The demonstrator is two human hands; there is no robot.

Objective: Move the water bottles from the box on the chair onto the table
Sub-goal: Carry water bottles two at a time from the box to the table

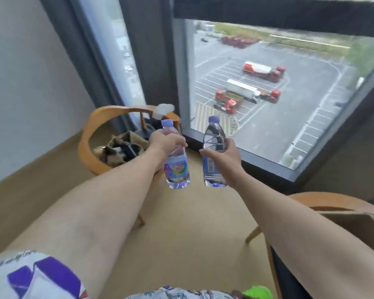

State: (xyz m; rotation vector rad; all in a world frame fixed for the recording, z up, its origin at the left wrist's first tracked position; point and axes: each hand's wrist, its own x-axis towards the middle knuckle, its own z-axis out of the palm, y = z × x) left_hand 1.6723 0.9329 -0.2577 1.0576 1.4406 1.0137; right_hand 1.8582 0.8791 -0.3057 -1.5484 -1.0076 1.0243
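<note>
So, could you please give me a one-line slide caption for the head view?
Left hand and right hand each hold a bottle upright above the floor.

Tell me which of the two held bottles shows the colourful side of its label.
The bottle in the left hand: its label shows a bright multicoloured print. The bottle in the right hand shows only a barcode on clear plastic.

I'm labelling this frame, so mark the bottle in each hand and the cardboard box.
left-hand bottle [177,169]: head view, on its colourful label.
right-hand bottle [212,167]: head view, on the barcode panel.
cardboard box [354,229]: head view, on its inner wall, lower right.
</note>
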